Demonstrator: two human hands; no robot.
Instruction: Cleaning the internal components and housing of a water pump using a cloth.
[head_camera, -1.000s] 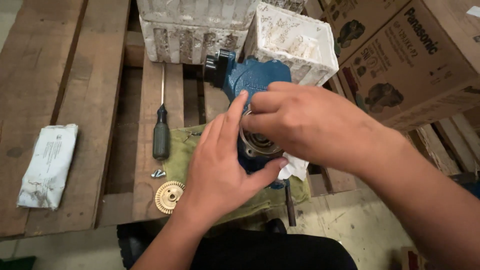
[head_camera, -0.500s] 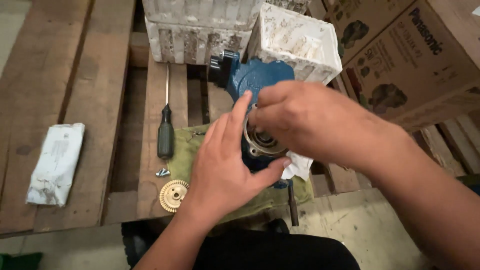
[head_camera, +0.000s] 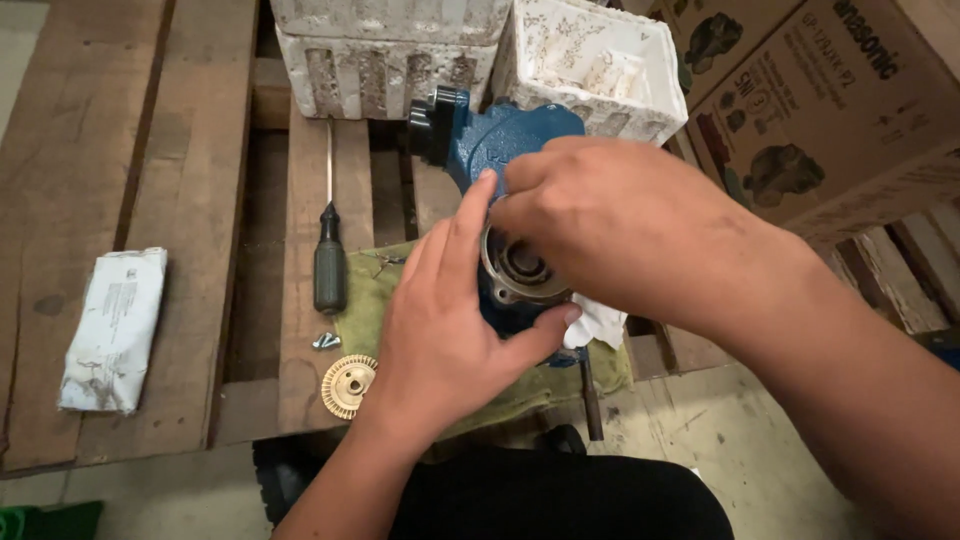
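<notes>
Blue cast-metal pump body (head_camera: 510, 140) looks heavy, rigid; left hand (head_camera: 440, 330) braces its housing, right hand (head_camera: 610, 225) fingers pinch the grey round flange (head_camera: 512, 272).

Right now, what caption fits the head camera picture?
Both hands, left hand and right hand, grip a blue pump body over a wooden pallet.
</notes>
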